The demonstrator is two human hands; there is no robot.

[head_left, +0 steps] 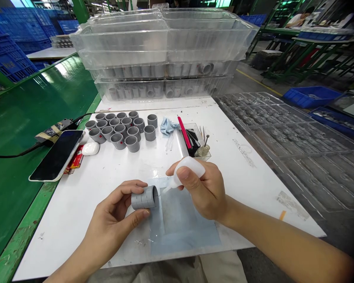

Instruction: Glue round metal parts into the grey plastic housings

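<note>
Between the thumb and fingers of my left hand (118, 214) lies a grey ring-shaped cylinder (143, 197), tipped on its side with its open end facing right. My right hand (205, 190) is closed around a small white squeeze bottle (191, 169). The bottle's thin nozzle slants down to the left, close to the cylinder's open rim; whether they touch I cannot tell. Below both hands a light blue sheet (185, 230) lies on the white table (236, 188). Several more grey cylinders (132, 144) stand upright in a group at the back left.
A small box (206, 156) holds a red pen (184, 131) and tools, beside a crumpled blue cloth (167, 126). A phone (57, 155) and a white case (90, 148) lie left. Stacked clear trays (165, 39) stand behind; more trays (297, 137) are at right.
</note>
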